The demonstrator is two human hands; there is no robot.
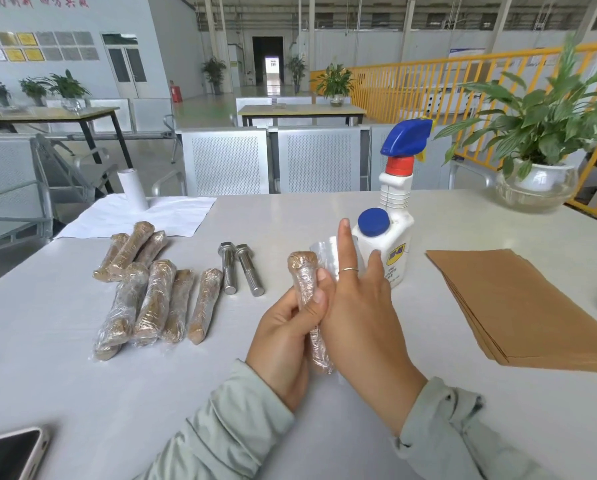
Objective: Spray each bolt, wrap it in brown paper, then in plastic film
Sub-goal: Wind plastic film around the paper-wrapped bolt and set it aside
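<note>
My left hand (286, 337) grips a bolt wrapped in brown paper and plastic film (304, 271), held upright above the table. My right hand (359, 306) lies against it with straight fingers, pressing a loose flap of clear film (324, 252). Two bare steel bolts (241, 270) lie side by side on the table to the left. Further left lies a pile of several wrapped bolts (151, 292). A white spray bottle with a blue trigger (395, 209) stands just behind my right hand. A stack of brown paper sheets (518, 306) lies at the right.
A white film roll (132, 190) stands on white sheets (141, 214) at the table's far left. A potted plant in a glass bowl (536, 178) sits far right. A phone (10, 452) lies at the near left corner. Metal chairs stand behind the table.
</note>
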